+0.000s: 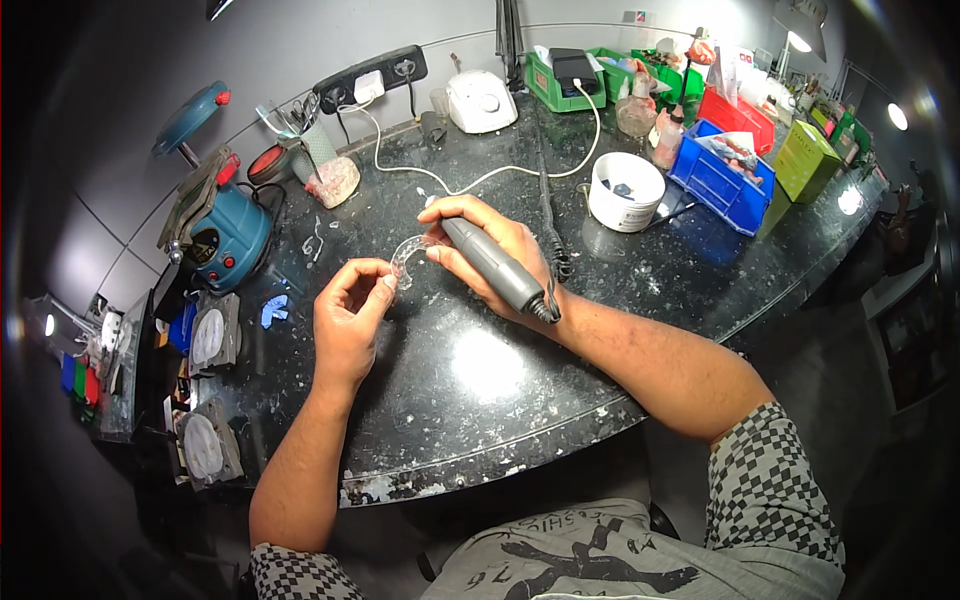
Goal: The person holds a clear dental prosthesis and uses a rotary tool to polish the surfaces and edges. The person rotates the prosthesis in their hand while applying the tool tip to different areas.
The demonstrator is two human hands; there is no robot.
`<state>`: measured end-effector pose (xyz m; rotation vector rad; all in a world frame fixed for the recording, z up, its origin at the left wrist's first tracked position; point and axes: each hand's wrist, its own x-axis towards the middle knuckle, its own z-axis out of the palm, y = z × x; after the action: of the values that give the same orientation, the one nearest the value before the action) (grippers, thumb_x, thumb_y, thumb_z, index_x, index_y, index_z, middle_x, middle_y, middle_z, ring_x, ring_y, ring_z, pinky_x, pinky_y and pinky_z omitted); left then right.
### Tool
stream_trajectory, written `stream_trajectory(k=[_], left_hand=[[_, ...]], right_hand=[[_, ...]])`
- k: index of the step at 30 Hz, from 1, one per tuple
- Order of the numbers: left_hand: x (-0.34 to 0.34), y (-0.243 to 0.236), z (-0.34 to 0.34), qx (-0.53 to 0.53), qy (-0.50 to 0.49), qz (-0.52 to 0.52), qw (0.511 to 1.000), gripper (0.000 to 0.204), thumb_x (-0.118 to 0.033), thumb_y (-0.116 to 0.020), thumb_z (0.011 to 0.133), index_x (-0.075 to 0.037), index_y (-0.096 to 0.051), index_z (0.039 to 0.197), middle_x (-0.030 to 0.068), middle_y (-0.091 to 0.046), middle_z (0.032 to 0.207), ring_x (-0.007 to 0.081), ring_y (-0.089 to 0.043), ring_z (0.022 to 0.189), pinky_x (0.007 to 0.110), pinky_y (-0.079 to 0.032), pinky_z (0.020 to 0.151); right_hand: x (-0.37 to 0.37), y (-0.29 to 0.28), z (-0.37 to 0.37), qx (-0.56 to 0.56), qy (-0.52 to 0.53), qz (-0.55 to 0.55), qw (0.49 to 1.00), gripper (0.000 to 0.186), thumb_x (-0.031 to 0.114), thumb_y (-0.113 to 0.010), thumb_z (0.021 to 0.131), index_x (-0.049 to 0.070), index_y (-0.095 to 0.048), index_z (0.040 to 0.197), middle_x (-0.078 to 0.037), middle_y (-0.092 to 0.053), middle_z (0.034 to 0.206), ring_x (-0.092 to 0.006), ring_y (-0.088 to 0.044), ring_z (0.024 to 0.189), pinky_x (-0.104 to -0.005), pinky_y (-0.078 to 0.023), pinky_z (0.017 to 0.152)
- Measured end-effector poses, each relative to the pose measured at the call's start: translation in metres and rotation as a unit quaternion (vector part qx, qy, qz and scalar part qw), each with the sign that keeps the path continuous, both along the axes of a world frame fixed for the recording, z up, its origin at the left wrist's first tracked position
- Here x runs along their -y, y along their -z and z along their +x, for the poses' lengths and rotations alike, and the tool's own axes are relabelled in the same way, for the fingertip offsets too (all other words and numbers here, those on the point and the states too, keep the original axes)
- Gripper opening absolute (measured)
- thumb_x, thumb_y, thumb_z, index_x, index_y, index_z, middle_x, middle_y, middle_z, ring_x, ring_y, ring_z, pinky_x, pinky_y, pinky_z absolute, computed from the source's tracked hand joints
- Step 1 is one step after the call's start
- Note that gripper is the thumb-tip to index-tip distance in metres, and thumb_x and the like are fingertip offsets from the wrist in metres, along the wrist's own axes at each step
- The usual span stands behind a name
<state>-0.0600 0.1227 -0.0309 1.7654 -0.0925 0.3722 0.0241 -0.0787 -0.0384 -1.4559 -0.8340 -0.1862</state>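
My left hand (350, 315) pinches one end of a clear, U-shaped dental tray (404, 260) between thumb and fingers. The tray's other end reaches the fingertips of my right hand (515, 238); whether they grip it I cannot tell. In that right hand lies a grey rotary handpiece (492, 265), held slantwise like a thick pen. Its pale tip (422, 194) points away toward the back left, apart from the tray. A coiled black cord (556, 245) runs along the bench beside the right wrist.
A blue machine (225, 245) and two plaster discs on grey plates (208, 338) stand left. Blue scraps (274, 311) lie near my left hand. Behind are a white control unit (482, 102) and a white cable (450, 192). A white tub (627, 192) and blue bin (722, 178) stand right.
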Motion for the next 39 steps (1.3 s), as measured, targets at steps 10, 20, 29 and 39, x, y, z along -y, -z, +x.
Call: stream_trajectory(k=[10, 20, 29, 39], left_hand=[[-0.0040, -0.0005, -0.0025, -0.016, -0.007, -0.007, 1.000, 0.010, -0.007, -0.066, 0.098, 0.001, -0.069, 0.103, 0.0009, -0.067, 0.092, 0.0076, -0.059, 0.082, 0.024, -0.047, 0.078], [-0.0024, -0.0014, -0.0017, -0.002, -0.001, -0.006, 1.000, 0.008, -0.004, -0.064, 0.099, 0.001, -0.071, 0.101, -0.0017, -0.066, 0.090, 0.0051, -0.057, 0.080, 0.022, -0.046, 0.075], [-0.0008, -0.0028, -0.0015, -0.001, -0.007, 0.002, 1.000, 0.010, -0.007, -0.062, 0.100, 0.000, -0.068, 0.102, 0.0008, -0.066, 0.090, 0.0083, -0.059, 0.081, 0.024, -0.047, 0.077], [-0.0006, -0.0029, -0.0019, 0.000, -0.014, 0.014, 1.000, 0.009, -0.008, -0.062, 0.100, -0.001, -0.067, 0.100, 0.0003, -0.063, 0.087, 0.0083, -0.058, 0.080, 0.024, -0.046, 0.076]], right_hand=[[0.0011, -0.0067, -0.0031, -0.016, -0.014, -0.023, 1.000, 0.032, 0.009, -0.073, 0.090, 0.011, -0.064, 0.121, -0.007, -0.072, 0.112, -0.0186, -0.074, 0.105, -0.0322, -0.058, 0.090], [0.0012, -0.0058, -0.0029, -0.018, -0.018, -0.017, 1.000, 0.031, 0.009, -0.073, 0.090, 0.010, -0.064, 0.120, -0.006, -0.072, 0.111, -0.0187, -0.073, 0.103, -0.0322, -0.058, 0.090], [0.0011, -0.0061, -0.0021, 0.002, -0.015, -0.024, 1.000, 0.031, 0.009, -0.073, 0.090, 0.010, -0.064, 0.120, -0.007, -0.071, 0.110, -0.0197, -0.073, 0.103, -0.0328, -0.058, 0.090], [0.0023, -0.0061, -0.0035, 0.005, -0.017, -0.038, 0.999, 0.031, 0.008, -0.073, 0.092, 0.006, -0.064, 0.123, -0.007, -0.071, 0.104, -0.0142, -0.070, 0.100, -0.0301, -0.055, 0.090]])
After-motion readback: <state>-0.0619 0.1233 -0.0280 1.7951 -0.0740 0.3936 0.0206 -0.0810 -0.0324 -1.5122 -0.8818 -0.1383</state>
